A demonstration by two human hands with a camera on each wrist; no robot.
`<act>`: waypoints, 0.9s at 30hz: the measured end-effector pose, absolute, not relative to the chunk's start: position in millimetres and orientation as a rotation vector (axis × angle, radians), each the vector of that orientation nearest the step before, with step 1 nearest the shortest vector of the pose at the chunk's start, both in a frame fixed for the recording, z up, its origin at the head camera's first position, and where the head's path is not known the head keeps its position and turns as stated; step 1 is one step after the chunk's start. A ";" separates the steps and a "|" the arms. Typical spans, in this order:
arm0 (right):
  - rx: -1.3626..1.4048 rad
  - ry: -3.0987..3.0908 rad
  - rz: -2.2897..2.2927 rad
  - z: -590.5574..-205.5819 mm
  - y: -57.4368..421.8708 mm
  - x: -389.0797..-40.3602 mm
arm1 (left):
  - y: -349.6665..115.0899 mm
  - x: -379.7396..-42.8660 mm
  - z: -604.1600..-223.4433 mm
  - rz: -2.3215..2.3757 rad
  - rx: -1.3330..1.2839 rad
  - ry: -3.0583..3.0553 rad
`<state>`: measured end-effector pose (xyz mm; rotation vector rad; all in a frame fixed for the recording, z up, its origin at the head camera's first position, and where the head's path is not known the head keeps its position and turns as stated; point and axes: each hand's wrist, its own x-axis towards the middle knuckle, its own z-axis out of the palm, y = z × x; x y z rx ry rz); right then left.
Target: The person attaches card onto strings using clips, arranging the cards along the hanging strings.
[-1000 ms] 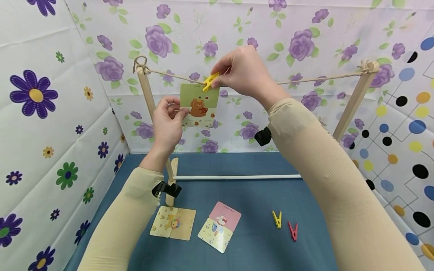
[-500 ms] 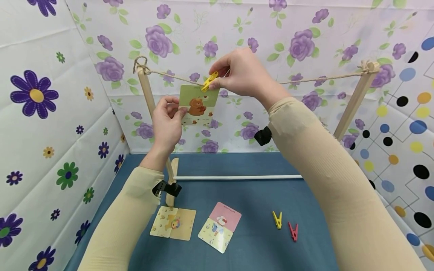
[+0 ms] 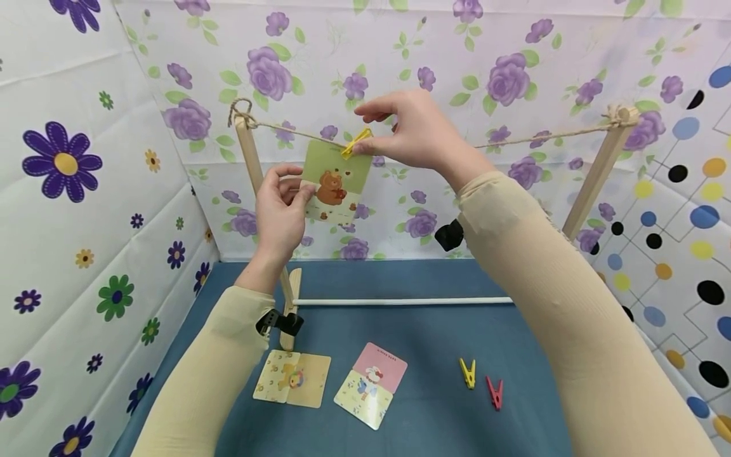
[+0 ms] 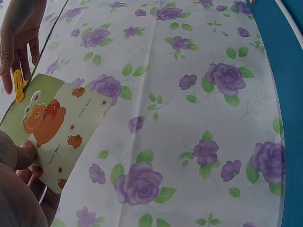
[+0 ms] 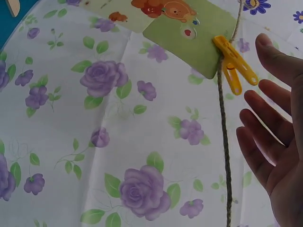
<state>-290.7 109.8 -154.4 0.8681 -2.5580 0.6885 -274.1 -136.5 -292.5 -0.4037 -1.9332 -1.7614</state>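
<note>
Right hand [image 3: 417, 130] has released yellow clip [image 5: 236, 57] | left hand [image 3: 280, 212] pinches bear card [image 3: 332, 188] | card reads "CUTE"

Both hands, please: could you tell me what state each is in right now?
Left hand: closed, holding the bear card.
Right hand: open, holding nothing, near the yellow clip on the card.

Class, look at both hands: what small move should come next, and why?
Probably the left hand should gently release the rectangular green-and-cream bear card: the yellow plastic clothespin appears to clamp its top edge to the thin brown twine, and the right hand is open, not gripping the clothespin.
</note>
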 end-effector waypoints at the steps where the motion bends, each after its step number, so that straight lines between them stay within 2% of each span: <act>1: 0.869 -2.545 0.690 -155.2 111.2 -290.7 | -136.7 -273.7 -293.0 -1.762 -0.406 -1.935; 27: 0.876 -2.417 0.675 -169.5 139.4 -286.3 | -134.9 -271.2 -297.2 -1.728 -0.381 -1.844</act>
